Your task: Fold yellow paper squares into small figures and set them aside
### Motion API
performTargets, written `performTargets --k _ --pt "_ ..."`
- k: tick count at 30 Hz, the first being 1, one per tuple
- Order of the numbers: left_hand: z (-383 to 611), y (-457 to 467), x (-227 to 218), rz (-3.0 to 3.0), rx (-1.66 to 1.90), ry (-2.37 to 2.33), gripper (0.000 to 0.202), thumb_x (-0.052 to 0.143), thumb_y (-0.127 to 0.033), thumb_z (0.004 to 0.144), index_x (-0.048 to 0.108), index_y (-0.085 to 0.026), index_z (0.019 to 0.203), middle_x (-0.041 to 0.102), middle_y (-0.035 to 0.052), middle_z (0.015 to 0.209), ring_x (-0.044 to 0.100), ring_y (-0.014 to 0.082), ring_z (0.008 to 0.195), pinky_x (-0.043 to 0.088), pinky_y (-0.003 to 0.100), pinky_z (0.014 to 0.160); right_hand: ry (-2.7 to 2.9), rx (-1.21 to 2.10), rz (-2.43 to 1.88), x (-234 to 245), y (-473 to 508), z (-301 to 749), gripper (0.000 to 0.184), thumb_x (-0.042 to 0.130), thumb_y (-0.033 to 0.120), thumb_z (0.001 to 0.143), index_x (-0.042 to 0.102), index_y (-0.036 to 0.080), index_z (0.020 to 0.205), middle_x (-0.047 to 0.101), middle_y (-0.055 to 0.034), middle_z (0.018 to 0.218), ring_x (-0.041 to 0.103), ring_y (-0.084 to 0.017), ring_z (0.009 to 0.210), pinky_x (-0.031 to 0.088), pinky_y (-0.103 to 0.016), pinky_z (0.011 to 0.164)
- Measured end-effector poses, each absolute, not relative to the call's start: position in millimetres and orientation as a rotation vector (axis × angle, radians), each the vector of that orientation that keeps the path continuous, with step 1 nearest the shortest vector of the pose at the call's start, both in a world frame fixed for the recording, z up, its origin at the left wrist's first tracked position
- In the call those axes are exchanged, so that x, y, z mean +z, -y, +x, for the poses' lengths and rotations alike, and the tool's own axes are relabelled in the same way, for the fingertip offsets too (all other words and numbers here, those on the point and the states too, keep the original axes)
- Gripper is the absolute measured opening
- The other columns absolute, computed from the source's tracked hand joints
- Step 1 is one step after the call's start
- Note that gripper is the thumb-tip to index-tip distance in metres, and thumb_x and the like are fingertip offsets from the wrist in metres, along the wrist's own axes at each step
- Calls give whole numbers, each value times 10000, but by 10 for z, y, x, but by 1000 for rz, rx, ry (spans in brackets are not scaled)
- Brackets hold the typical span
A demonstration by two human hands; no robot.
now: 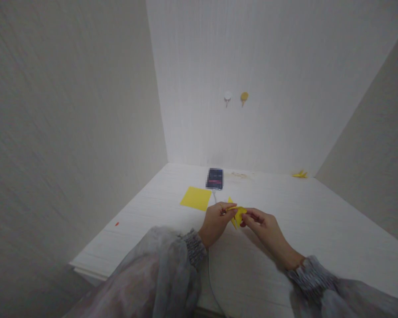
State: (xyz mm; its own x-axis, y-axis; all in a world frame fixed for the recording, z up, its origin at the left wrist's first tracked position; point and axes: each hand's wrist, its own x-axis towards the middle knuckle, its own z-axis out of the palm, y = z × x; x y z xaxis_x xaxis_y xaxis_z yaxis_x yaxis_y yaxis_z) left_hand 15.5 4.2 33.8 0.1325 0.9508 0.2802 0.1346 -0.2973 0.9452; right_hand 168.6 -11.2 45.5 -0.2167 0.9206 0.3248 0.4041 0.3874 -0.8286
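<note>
Mid-table, left hand (215, 221) and right hand (263, 225) pinch folded paper (239, 215), phone (215, 179) at eleven o'clock; tugging could tear it.

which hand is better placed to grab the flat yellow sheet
Left, probably: the left hand sits just beside the sheet, while the right hand is farther off. Both pinch the folded paper, though.

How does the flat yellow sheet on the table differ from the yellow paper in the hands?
The flat sheet lies unfolded on the table; the folded paper is held up off it. The flat sheet is a plain four-sided shape; the folded paper is creased, with pointed tips. Nothing touches the flat sheet; the left hand and right hand pinch the folded paper. Both are yellow.
</note>
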Motion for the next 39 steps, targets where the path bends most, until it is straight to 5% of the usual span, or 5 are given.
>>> performTargets --k 5,10,22,31,39 --pt "163 -22 414 1536 1201 -1037 291 511 -360 711 652 -125 811 634 16 705 551 127 646 417 209 585 1986 540 -1137 501 164 1665 253 439 322 778 606 168 890 652 -46 750 603 -158 658 447 -208 475" --pt "176 -48 349 1455 1185 -1018 279 545 -319 676 642 -102 822 640 35 730 559 129 635 431 217 581 2053 352 -1195 526 181 1674 265 398 314 795 615 164 816 638 -40 704 578 -144 624 436 -226 559" --pt "156 -10 320 1837 1079 -1271 280 566 -240 610 643 -148 862 649 38 804 562 122 668 446 223 635 2219 29 -1681 550 209 1596 206 451 274 744 560 189 591 587 -5 525 520 -134 490 232 -216 442" --pt "151 -16 320 1901 975 -1221 280 543 -259 638 650 -185 887 658 5 770 560 122 652 427 217 612 2277 -167 -1477 496 207 1618 147 452 220 754 588 190 803 651 -20 720 603 -162 618 319 -222 483" --pt "153 -39 323 1799 881 -1137 275 516 -275 665 654 -181 883 653 4 758 551 136 711 414 224 648 2244 -103 -1381 473 236 1599 176 419 221 772 584 160 763 625 -33 623 573 -150 525 361 -228 465"
